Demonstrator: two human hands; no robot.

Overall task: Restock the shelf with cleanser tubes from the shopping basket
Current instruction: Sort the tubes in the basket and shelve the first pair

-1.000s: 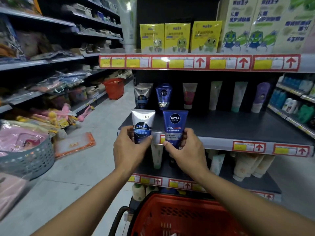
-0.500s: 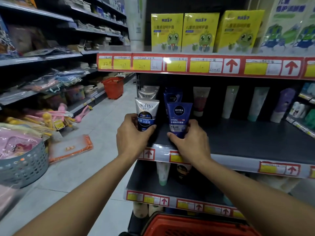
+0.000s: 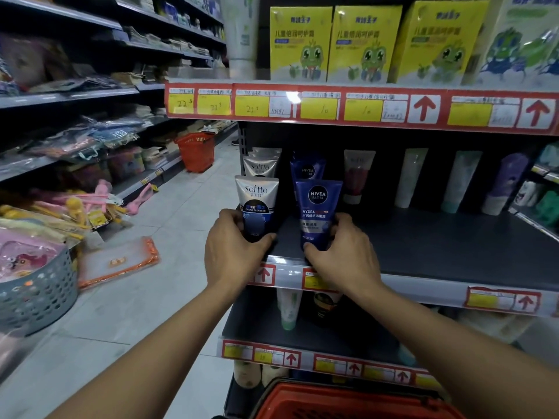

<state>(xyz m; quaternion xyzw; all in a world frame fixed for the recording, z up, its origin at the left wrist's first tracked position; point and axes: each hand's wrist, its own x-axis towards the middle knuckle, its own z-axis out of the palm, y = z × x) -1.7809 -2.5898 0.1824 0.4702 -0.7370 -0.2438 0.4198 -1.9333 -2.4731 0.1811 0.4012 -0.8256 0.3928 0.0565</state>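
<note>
right now both hands are at the front edge of the dark shelf (image 3: 453, 246), each wrapped around the lower end of a cleanser tube. the left hand (image 3: 233, 252) grips the silver softto tube (image 3: 257, 204), thumb curled across its dark bottom part, and the tube stands upright at the shelf's left corner. the right hand (image 3: 341, 255) grips the blue nivea tube (image 3: 317, 213), fingers curled round its right side and thumb at its base; this tube stands upright too, just beside the silver one, with a small gap between them. whether either tube's base already rests on the shelf board i cannot tell, since the hands cover it. behind each sits a matching tube, another softto tube (image 3: 261, 166) and another nivea tube (image 3: 307, 169), further back on the same shelf. more tubes (image 3: 410, 176) line the back to the right. the red shopping basket (image 3: 348, 402) shows at the bottom edge, below the arms. yellow boxes (image 3: 363, 43) stand on the shelf above.
</note>
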